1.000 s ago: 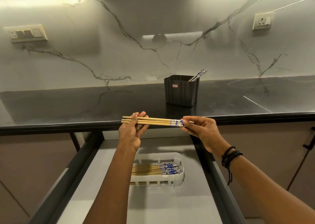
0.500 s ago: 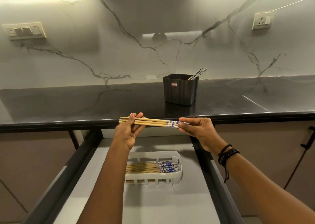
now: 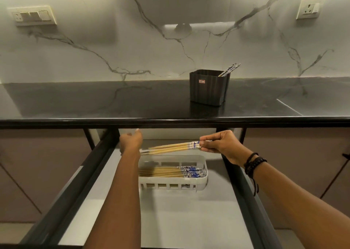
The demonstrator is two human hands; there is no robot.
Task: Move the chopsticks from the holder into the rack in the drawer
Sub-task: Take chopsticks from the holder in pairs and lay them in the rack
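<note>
Head view: right hand (image 3: 222, 146) pinches three chopsticks (image 3: 170, 148) above rack (image 3: 205, 176); left hand (image 3: 130, 141) grip wide; two in holder (image 3: 208, 90).

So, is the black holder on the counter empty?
Not empty: chopstick ends stick out above the right rim of the holder.

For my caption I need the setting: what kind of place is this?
Most likely a home kitchen: dark countertop, marble-look backsplash with wall sockets, and an open drawer holding a chopstick rack.
</note>
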